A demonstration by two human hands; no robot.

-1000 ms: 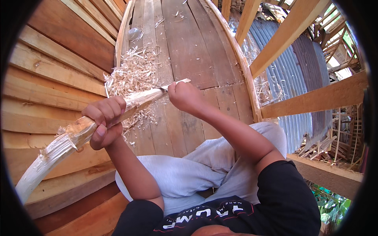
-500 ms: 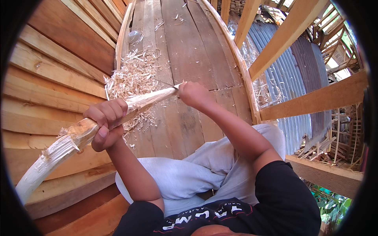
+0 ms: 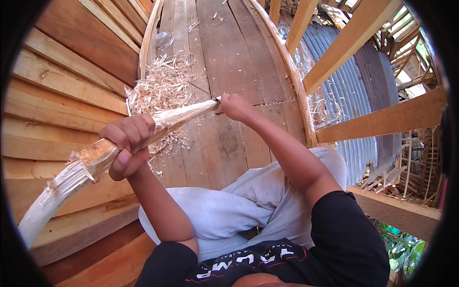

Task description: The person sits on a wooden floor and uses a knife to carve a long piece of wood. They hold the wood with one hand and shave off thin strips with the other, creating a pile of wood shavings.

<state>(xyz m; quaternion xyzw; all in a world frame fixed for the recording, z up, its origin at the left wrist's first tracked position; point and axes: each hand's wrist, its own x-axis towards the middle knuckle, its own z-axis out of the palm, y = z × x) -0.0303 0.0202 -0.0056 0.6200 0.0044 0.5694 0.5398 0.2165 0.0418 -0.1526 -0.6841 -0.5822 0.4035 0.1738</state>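
Head view: the left hand [image 3: 126, 146] has its fingers wrapped tight round the middle of a pale, peeled stick [image 3: 119, 148] that slants up from lower left over the plank floor [image 3: 229, 143], while the right hand [image 3: 236, 106] is fisted on a thin knife [image 3: 203, 91] at the stick's far tip, above a heap of shavings [image 3: 160, 93]. This looks like whittling the tip, mid-stroke. The next cut, by my reading, calls for a steady left grip, the right arm reaching nearly straight and the left elbow bent close.
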